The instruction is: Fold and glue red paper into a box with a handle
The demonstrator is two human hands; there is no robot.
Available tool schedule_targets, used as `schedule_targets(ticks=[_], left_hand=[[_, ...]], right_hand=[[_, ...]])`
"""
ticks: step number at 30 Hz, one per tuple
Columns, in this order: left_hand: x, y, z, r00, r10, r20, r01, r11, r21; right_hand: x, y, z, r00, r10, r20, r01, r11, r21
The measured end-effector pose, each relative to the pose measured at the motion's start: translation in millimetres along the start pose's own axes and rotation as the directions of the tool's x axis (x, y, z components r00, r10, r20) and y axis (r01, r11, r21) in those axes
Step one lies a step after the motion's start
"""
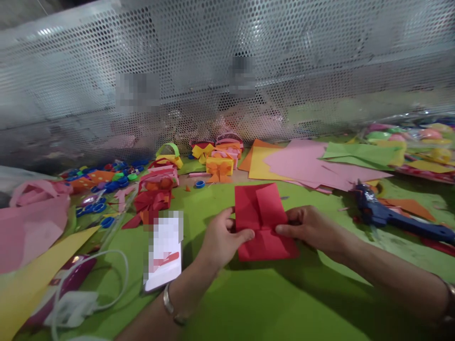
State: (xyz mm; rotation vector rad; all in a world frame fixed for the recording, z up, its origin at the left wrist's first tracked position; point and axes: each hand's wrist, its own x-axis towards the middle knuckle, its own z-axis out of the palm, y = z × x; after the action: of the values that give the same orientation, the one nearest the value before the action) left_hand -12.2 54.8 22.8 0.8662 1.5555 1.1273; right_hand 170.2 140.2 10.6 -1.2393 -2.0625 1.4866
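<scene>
A folded sheet of red paper (265,244) is held in front of me over the green tabletop, creased across its middle with flaps folded inward. My left hand (222,237) pinches its left edge, thumb on top and fingers behind. On the opposite edge, my right hand (309,227) grips the paper the same way, its thumb near the middle crease. A phone (165,255) with a lit screen lies left of my left hand. To the right of my right hand rests a dark blue glue gun (387,215).
Small paper baskets with bows (218,166) stand at the back, before a perforated metal panel (199,61). Coloured paper sheets (302,163) lie back right. Blue-handled scissors (92,207), a white charger with cable (76,305) and yellow paper (39,279) occupy the left.
</scene>
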Motion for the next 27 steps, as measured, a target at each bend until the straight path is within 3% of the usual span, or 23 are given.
schedule_targets(ticks=[3,4,6,8,9,11,13,18,21,24,27], left_hand=[[-5.5,-2.6,4.4,0.991,0.034,-0.127,0.004,0.959,0.283],[-7.7,-3.5,5.9,0.98,0.102,-0.171,-0.019,0.902,0.432],[-11.1,-4.8,8.2,0.937,0.303,-0.174,-0.095,0.7,0.708],[-12.4,-5.2,9.2,0.894,0.448,-0.003,-0.228,0.46,0.858],[-12.2,-5.3,9.4,0.879,0.462,0.119,-0.308,0.36,0.881],[-10.9,-6.0,10.1,0.847,0.409,0.339,-0.459,0.245,0.854],[-9.7,-7.8,11.2,0.817,0.356,0.454,-0.543,0.211,0.812],[-11.1,-12.9,15.1,0.808,0.3,0.507,-0.568,0.165,0.807],[-12.1,-12.9,16.7,0.815,0.272,0.511,-0.56,0.15,0.814],[-11.7,-12.0,16.0,0.809,0.255,0.529,-0.572,0.138,0.808],[-11.5,-11.5,11.9,0.784,0.257,0.564,-0.606,0.122,0.786]], right_hand=[[-2.9,1.1,7.4,0.994,-0.021,-0.104,-0.008,0.965,-0.264],[-4.5,1.4,10.3,0.989,-0.043,-0.142,-0.009,0.938,-0.347],[-7.7,1.9,15.5,0.978,-0.097,-0.184,-0.005,0.873,-0.488],[-9.3,2.2,18.7,0.974,-0.151,-0.169,0.021,0.803,-0.596],[-9.4,2.2,19.6,0.974,-0.175,-0.144,0.044,0.768,-0.639],[-9.1,2.0,20.4,0.974,-0.213,-0.074,0.099,0.698,-0.709],[-9.7,1.9,20.4,0.97,-0.243,-0.016,0.147,0.635,-0.759],[-15.5,-3.0,9.6,0.955,-0.283,0.089,0.238,0.551,-0.8],[-4.0,-13.2,-7.4,0.954,-0.282,0.105,0.254,0.567,-0.783],[27.4,-25.7,-24.0,0.967,-0.243,0.07,0.209,0.612,-0.763],[60.4,-34.2,-33.4,0.978,-0.111,0.175,0.203,0.684,-0.701]])
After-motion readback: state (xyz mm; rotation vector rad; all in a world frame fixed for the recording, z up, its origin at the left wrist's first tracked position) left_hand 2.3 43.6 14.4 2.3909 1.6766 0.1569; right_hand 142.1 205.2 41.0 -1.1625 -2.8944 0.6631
